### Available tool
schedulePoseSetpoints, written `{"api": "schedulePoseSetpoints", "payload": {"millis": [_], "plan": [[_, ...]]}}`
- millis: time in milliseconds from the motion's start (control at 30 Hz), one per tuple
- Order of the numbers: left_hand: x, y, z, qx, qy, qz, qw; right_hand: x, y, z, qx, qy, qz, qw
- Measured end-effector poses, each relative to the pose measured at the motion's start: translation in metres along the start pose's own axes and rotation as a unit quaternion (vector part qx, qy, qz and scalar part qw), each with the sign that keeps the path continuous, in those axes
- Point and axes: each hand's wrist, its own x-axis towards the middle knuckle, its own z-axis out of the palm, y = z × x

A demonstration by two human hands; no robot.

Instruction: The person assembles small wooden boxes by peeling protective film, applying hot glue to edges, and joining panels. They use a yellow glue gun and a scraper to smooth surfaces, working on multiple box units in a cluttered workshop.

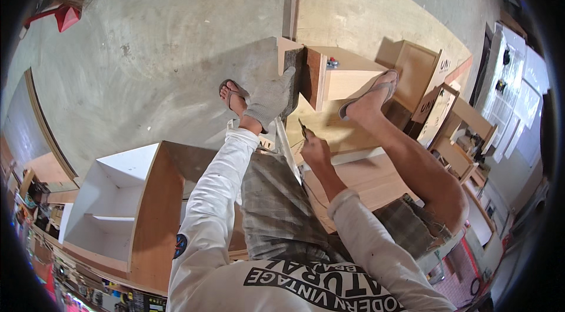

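My left hand (272, 100), in a grey knit glove, grips the side of an upright wooden board (287, 48) with a tan top end and a dark face. Its fingertips are partly hidden against the board. My right hand (316, 150) is bare and closed around a slim dark pointed tool (303, 128), whose exact kind I cannot make out. The tool points up, apart from the board, near a pale strip (285, 146) between my legs. Just beyond stands a light wooden box (353, 83) with a small blue and red item (332, 63) on top.
A large plywood sheet (353, 9) lies on the concrete floor, partly under my sandalled right foot (376, 94). Open wooden drawers (415, 73) stand at the right. A white-lined cabinet (144, 212) is at my left. A red dustpan (67, 17) lies far left.
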Motion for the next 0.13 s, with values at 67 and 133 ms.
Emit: {"api": "schedulePoseSetpoints", "payload": {"millis": [67, 133], "plan": [[0.002, 0.001, 0.001, 0.021, -0.008, 0.005, 1.0, -0.029, 0.02, 0.011, -0.013, -0.023, 0.058, 0.998], [0.007, 0.0, 0.002, 0.062, 0.016, 0.033, 0.997, -0.044, 0.038, 0.013, -0.043, -0.061, 0.109, 0.991]]}}
